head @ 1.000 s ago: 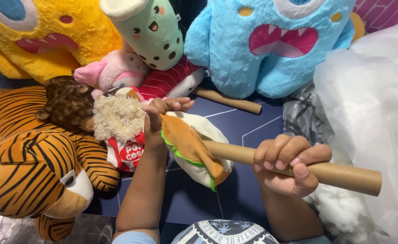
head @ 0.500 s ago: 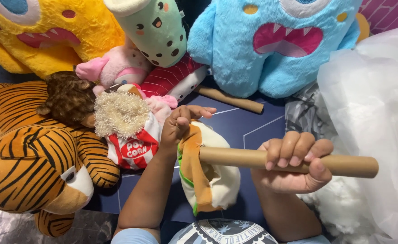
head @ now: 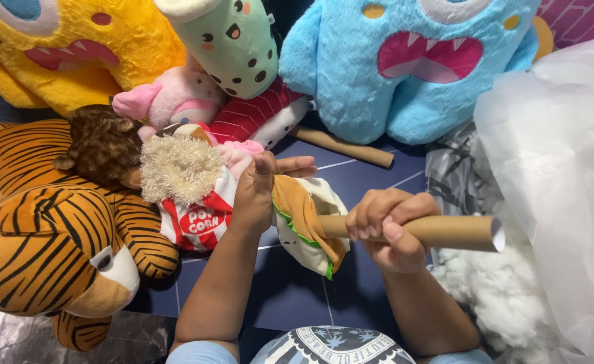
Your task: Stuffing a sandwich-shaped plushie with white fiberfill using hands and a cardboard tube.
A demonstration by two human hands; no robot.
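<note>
Dark blue floor mats at frame centre are ringed by fuzzy plush monsters and a striped tiger. Centre frame, the left hand grips a soft burger-shaped plush, while the right hand wraps a smooth cardboard tube pushed into it; loose white stuffing lies lower right.

Toy workshop: plush toys, stuffing

Clear plastic bag far right; red oval label on striped popcorn plush.
</note>
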